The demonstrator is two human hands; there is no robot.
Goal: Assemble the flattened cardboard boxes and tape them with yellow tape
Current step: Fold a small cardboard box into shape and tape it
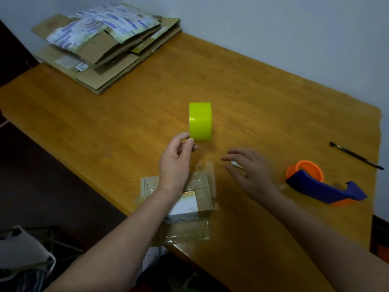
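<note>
A roll of yellow-green tape (pixel 200 121) stands on edge near the middle of the wooden table (pixel 252 91). My left hand (pixel 175 161) pinches the roll's lower left rim between thumb and fingers. My right hand (pixel 248 167) hovers to the right of it, fingers spread and relaxed over a small white scrap. A stack of flattened cardboard boxes (pixel 105 51) lies at the table's far left corner, some with printed white and blue wrapping. An orange and blue tape dispenser (pixel 315 182) lies at the right, holding no roll.
Crumpled clear plastic wrapping with a white label (pixel 189 207) lies at the near table edge under my left forearm. A black pen (pixel 355 155) lies at the far right edge. A white wall stands behind the table; dark floor and bags are at the left.
</note>
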